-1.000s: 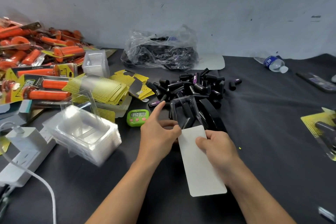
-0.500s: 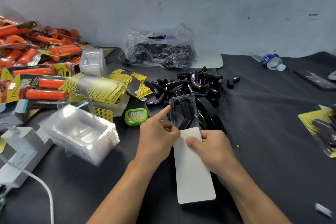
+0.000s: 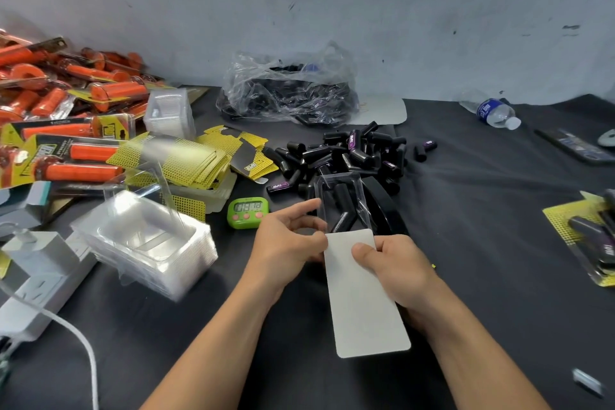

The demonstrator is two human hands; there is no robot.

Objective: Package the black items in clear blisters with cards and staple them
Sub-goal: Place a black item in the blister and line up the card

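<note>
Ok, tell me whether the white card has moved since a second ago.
No, hardly. The white card keeps its top edge equally far right of the green timer; only its tilt wavered, the lower end swinging left and back.

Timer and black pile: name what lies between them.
Head view: one stray purple-labelled black item on the cloth between the timer and pile.

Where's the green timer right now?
Head view, left of centre: the green timer sits on the black table just beyond the left hand, between the stack of clear blisters and the pile of black items.
</note>
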